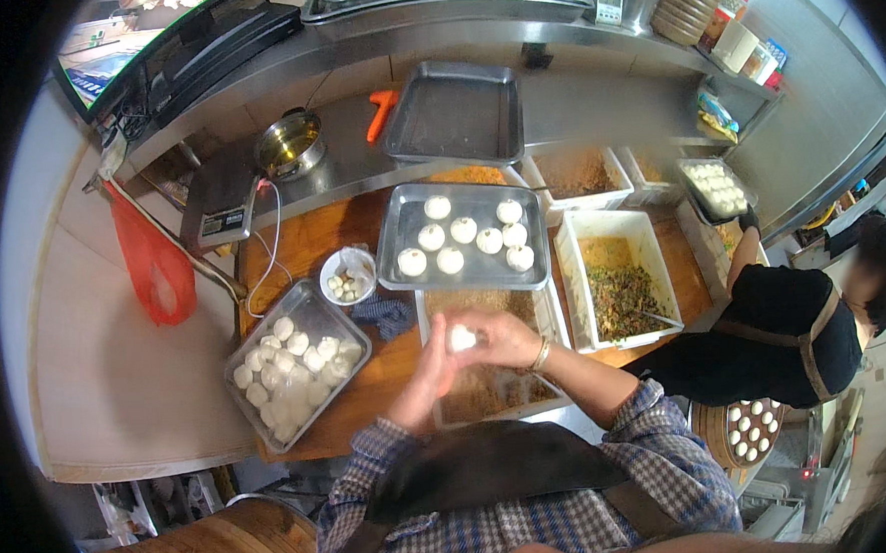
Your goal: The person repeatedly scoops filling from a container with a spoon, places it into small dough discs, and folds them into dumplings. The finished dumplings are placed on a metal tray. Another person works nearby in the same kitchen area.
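Between my left hand and my right hand is a white ball of dough, cupped by both palms above a white tub of brown crumbly filling. Just beyond my hands, a metal tray bears several round dough buns. At the left, a clear plastic tray holds many dough pieces, some under plastic film. Near it stands a white bowl with small pale pieces, beside a striped cloth.
Right of my hands stands a white tub of chopped greens. An empty metal tray, a steel pot and a scale are farther back. A co-worker at the right holds a tray of buns. Bamboo steamers stand below.
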A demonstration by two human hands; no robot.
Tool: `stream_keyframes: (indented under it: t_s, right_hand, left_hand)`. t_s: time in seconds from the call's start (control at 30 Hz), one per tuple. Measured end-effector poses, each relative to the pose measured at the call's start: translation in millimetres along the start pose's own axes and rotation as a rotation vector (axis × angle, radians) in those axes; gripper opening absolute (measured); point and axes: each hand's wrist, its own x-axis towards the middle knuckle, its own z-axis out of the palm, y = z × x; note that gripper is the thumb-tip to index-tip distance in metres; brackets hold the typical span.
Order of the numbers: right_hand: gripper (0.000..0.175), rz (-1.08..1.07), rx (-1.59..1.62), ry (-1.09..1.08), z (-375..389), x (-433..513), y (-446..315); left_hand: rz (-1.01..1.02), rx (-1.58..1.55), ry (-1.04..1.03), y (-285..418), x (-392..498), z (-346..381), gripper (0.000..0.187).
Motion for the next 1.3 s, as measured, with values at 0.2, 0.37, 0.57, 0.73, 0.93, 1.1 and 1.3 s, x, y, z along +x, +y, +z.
stream_keyframes:
  t_s: [0.2,0.37,0.57,0.73,0.93,1.1,1.3]
  right_hand:
    - [0.059,0.333,-0.269,0.302,-71,106,84]
    - [0.065,0.608,-0.757,0.030,-74,177,158]
    - [0.044,0.301,-0.843,0.201,-47,185,132]
    - [0.020,-0.043,-0.070,0.038,52,186,30]
    - [0.023,0.002,0.055,-0.460,206,204,11]
    - [0.032,0.136,-0.292,-0.589,304,228,48]
    - [0.034,0.014,-0.207,-0.605,323,225,49]
  left_hand:
    - [0.162,0.168,0.076,20,39,-27,0.071]
    - [0.151,0.102,0.184,36,58,-38,0.072]
    - [0.097,0.020,0.190,35,67,-48,0.074]
    - [0.165,0.009,0.185,19,47,-89,0.056]
    - [0.173,0.127,0.373,-11,-44,-182,0.034]
    - [0.212,-0.253,0.680,-41,-101,-239,0.029]
    - [0.243,-0.340,0.788,-45,-110,-268,0.038]
